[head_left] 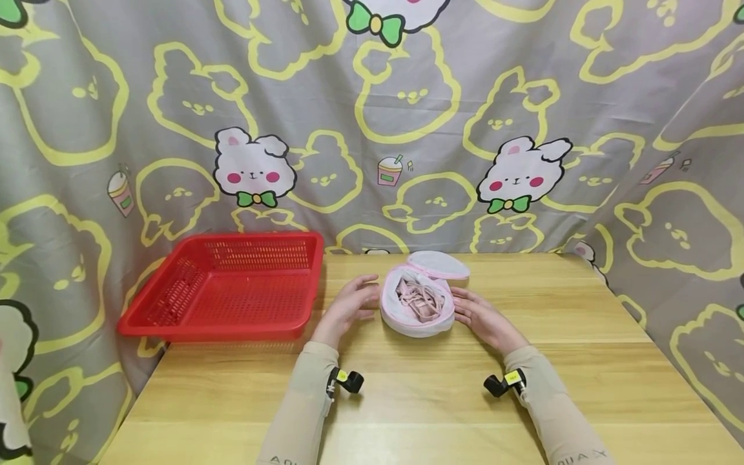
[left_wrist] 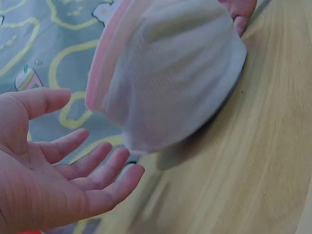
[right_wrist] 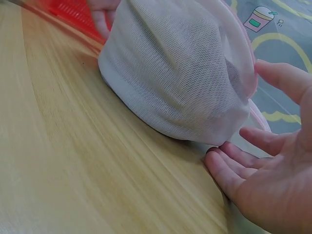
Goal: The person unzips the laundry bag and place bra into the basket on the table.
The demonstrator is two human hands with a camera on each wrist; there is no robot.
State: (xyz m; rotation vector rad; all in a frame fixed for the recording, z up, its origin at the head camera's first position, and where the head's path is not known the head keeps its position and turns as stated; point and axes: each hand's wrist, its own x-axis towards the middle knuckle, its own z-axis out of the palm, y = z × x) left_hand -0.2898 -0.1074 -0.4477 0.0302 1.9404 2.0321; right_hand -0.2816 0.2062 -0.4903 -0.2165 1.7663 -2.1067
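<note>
A white mesh laundry bag (head_left: 417, 328) with pink trim stands on the table, its round lid (head_left: 440, 265) folded back behind it. Inside lies a bundle of pale pink fabric with thin straps (head_left: 421, 301); its exact kind is unclear. On the bag's left, my left hand (head_left: 351, 307) is held with fingers spread, apart from the mesh in the left wrist view. My right hand (head_left: 487, 321) is at the opposite side. In the right wrist view, its thumb meets the pink rim and its loosely extended fingers (right_wrist: 226, 168) lie by the bag's lower edge.
A red plastic basket (head_left: 212, 334) with perforated walls sits at the table's left, beyond my left forearm. Behind the wooden table (head_left: 407, 413) hangs a grey patterned curtain (head_left: 337, 97), which also runs along both sides.
</note>
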